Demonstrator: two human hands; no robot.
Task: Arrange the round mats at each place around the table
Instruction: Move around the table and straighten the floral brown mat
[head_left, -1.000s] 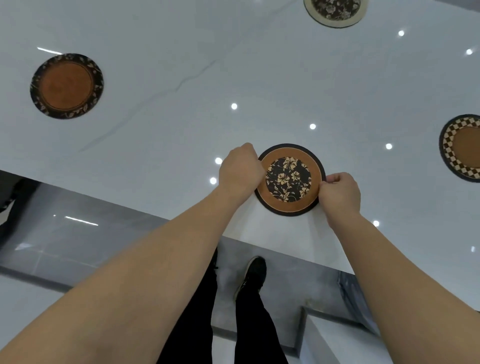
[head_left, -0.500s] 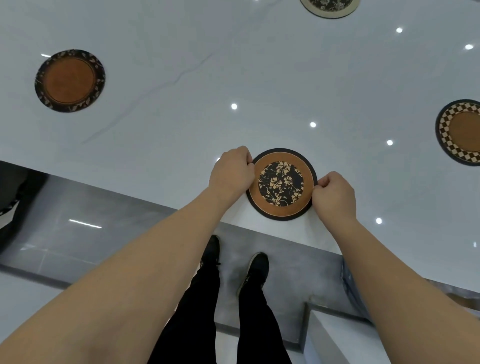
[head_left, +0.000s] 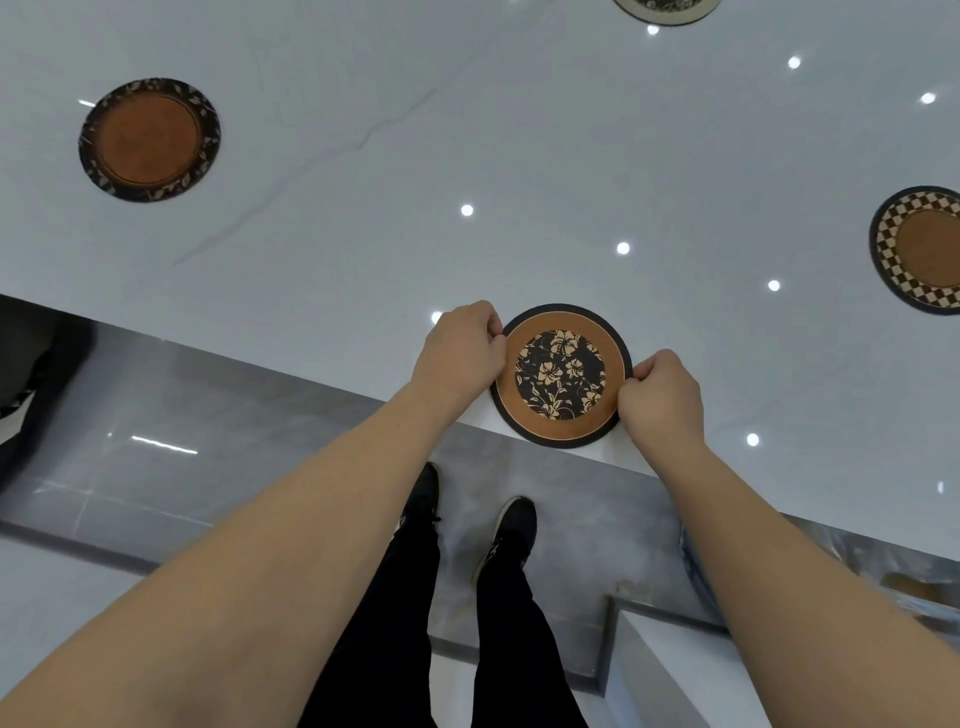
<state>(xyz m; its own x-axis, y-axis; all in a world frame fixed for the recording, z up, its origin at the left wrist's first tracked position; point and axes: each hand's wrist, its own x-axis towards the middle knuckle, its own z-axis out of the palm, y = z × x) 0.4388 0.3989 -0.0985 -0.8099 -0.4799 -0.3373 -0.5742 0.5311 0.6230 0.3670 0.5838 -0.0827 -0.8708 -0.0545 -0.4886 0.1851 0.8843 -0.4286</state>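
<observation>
A round floral mat (head_left: 561, 375), brown with a black flowered centre, lies flat at the near edge of the white table (head_left: 519, 130). My left hand (head_left: 460, 353) pinches its left rim and my right hand (head_left: 662, 397) pinches its right rim. A brown mat with a dark leafy border (head_left: 149, 139) lies at the far left. At the right edge sits a checker-bordered mat (head_left: 922, 249). Only part of a pale-rimmed mat (head_left: 667, 9) shows at the top edge.
The table's front edge runs diagonally from the left down to the right. Below it are a grey glossy floor (head_left: 208, 415), my dark legs and shoes (head_left: 467, 545), and a white bench corner (head_left: 675, 665) at the lower right.
Both hands have drawn the floral mat toward me, so it now sits right at the table's near edge. The other mats have stayed where they were.
</observation>
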